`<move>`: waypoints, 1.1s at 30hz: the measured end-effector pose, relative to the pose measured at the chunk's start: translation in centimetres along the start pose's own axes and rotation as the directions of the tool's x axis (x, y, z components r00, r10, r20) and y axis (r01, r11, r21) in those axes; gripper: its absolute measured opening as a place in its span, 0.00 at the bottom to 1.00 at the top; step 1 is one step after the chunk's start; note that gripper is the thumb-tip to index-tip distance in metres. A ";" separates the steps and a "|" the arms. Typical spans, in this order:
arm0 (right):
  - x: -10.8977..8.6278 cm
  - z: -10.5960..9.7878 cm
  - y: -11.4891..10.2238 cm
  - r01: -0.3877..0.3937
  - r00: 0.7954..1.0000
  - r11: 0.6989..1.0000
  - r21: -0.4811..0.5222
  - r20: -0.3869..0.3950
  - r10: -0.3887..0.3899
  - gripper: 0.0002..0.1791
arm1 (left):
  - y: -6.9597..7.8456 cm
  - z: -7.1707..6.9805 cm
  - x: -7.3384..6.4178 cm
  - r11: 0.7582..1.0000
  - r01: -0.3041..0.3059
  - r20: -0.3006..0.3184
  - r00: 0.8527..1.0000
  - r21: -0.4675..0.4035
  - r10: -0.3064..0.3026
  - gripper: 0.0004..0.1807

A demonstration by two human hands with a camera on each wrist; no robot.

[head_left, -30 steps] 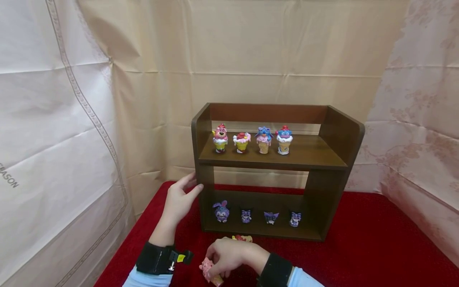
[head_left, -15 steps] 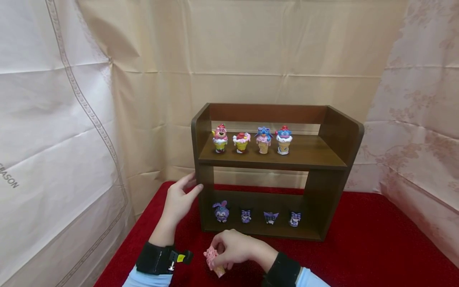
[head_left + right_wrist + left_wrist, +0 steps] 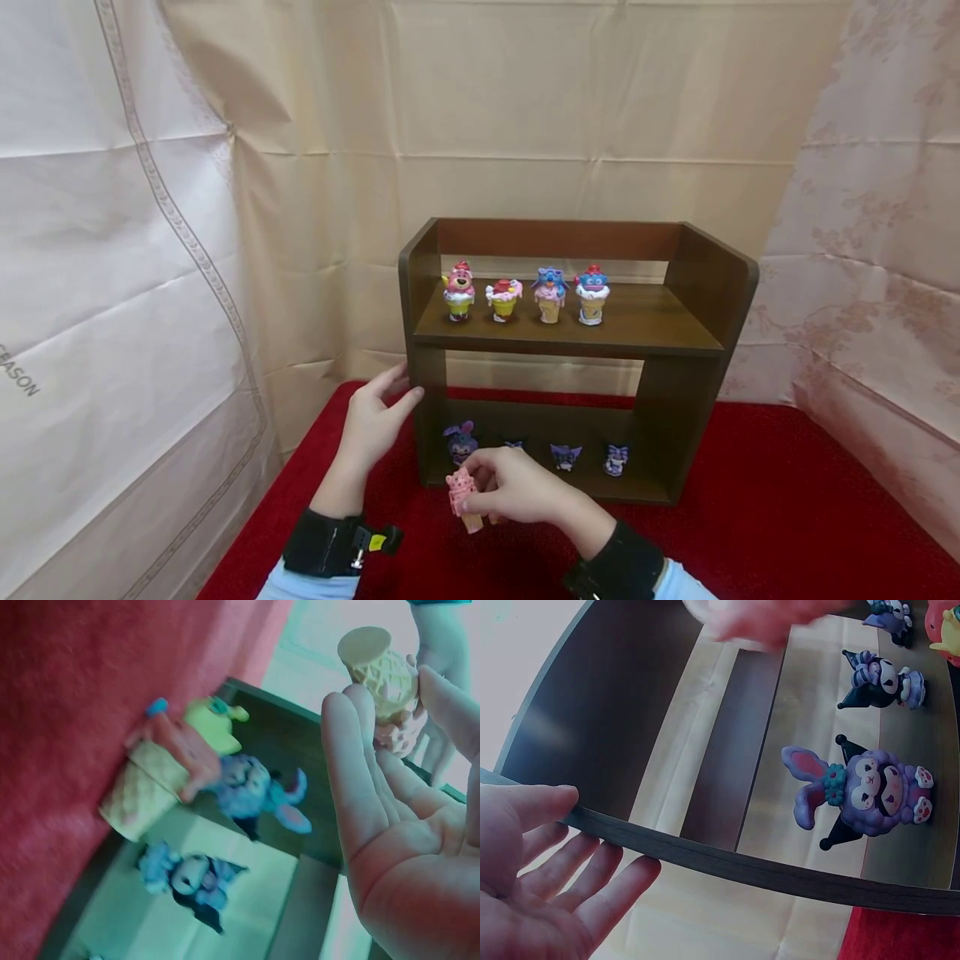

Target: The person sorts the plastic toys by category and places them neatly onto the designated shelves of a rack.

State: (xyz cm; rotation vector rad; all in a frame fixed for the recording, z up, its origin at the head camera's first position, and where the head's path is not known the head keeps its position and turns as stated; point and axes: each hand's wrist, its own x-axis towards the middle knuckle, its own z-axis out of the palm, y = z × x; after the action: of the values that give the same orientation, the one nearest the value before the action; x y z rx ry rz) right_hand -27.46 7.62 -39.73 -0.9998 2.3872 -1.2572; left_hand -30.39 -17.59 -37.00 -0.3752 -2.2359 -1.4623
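Note:
In the head view my right hand [image 3: 517, 485] pinches a pink cat-like figurine [image 3: 461, 490] with an ice-cream-cone base, tilted in front of the bottom shelf. The right wrist view shows its cone base [image 3: 382, 675] between thumb and fingers. My left hand [image 3: 378, 417] touches the left side panel of the brown shelf unit [image 3: 570, 336]; in the left wrist view its fingers [image 3: 607, 892] are fairly straight along the panel edge. A second cone figurine [image 3: 154, 780], reddish and yellow, lies in front of the unit; my right hand hides it in the head view.
On the upper shelf several ice-cream figurines [image 3: 550, 296] stand in a row. Below, several purple figurines [image 3: 566, 457] stand on the bottom shelf, one with rabbit ears [image 3: 866, 787]. Red cloth [image 3: 795, 508] covers the table, and beige cloth [image 3: 525, 100] hangs behind.
My right hand has lifted the pink figurine up and toward the bottom shelf, slightly right, turning it more upright. My left hand stays at the side panel.

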 end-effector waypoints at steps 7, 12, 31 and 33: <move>-1.1 -2.7 -0.9 0.056 0.990 0.996 -0.077 -0.121 -0.065 0.19 | 0.1 0.0 0.0 1.000 -0.002 0.003 1.000 -0.004 0.002 0.26; -2.1 -4.5 -1.6 0.053 0.980 0.998 -0.031 -0.188 -0.058 0.20 | 0.0 0.0 0.0 1.000 -0.003 0.003 1.000 -0.003 0.003 0.26; -5.2 -9.0 -3.7 0.082 0.915 0.982 -0.169 -0.379 -0.141 0.21 | -0.1 0.1 0.0 1.000 -0.017 -0.003 1.000 0.011 0.017 0.26; -5.5 -9.4 -3.9 0.090 0.907 0.981 -0.172 -0.393 -0.152 0.21 | -0.1 0.1 0.0 1.000 -0.016 -0.006 1.000 0.011 0.017 0.26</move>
State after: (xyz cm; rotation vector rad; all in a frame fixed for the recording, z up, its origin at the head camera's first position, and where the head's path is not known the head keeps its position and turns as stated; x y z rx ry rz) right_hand -26.51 15.67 -31.46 -1.0264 2.8070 -1.4706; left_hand -30.47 -17.55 -37.13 -0.3840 -2.2298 -1.4401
